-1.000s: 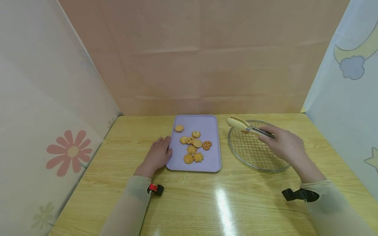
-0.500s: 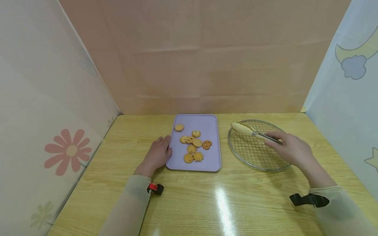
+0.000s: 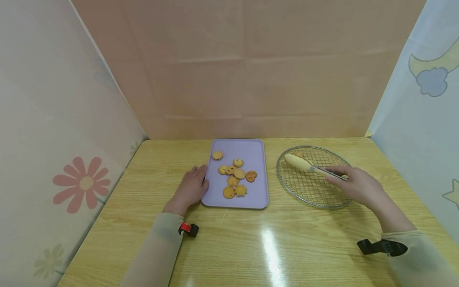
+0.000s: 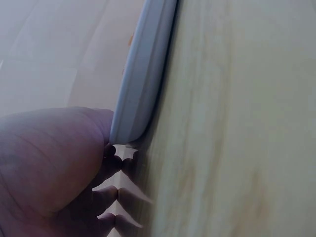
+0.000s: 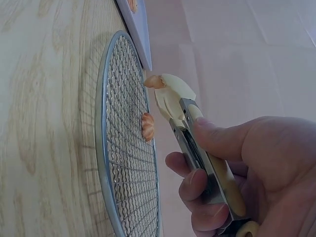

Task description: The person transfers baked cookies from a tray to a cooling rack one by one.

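The right hand (image 3: pixel 358 186) grips the tongs (image 3: pixel 312 167) by the metal handle, thumb on top and fingers (image 5: pixel 195 187) curled under. The cream tips of the tongs are above the far part of the round wire rack (image 3: pixel 308 195), well in front of the fingers. In the right wrist view the tips hold one cookie piece (image 5: pixel 154 82), and a second cookie (image 5: pixel 147 126) lies on the rack mesh just below the tips, w/o touching them.

The left hand (image 3: pixel 191 188) lies flat on the table (image 3: pixel 251 239), fingers relaxed and straight, touching the left edge of the purple tray (image 3: pixel 251 153). Approx. nine cookies (image 3: pixel 234 177) lie on the tray, most in a group near the middle.
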The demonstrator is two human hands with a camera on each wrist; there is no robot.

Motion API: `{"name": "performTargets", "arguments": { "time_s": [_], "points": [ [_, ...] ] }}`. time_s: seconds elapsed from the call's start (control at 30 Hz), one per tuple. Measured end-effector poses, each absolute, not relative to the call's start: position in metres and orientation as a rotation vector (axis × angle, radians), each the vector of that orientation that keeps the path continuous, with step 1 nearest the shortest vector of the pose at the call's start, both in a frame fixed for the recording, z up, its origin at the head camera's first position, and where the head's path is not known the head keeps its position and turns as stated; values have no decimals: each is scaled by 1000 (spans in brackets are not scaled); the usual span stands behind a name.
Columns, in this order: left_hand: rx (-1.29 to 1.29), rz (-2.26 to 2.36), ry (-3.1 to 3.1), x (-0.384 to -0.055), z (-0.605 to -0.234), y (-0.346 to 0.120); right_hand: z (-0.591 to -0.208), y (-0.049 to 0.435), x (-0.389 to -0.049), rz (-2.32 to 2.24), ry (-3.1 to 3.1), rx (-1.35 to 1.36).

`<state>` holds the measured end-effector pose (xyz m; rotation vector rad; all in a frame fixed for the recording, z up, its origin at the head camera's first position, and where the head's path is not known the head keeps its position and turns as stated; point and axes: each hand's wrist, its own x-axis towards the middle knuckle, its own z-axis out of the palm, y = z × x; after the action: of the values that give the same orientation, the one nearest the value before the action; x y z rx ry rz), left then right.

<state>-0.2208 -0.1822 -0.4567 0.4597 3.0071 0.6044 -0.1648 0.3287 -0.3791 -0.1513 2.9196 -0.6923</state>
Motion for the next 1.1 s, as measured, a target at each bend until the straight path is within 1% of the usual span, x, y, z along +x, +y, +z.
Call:
{"name": "performTargets", "arguments": {
  "time_s": [0.27,1.1],
  "points": [
    [442,595,2997,-223,-459,-182,-384,332,-166,-757,2892,-187],
    [442,600,2992,-220,-456,-181,-386,340,-165,-727,2867,-147]
  ]
}}
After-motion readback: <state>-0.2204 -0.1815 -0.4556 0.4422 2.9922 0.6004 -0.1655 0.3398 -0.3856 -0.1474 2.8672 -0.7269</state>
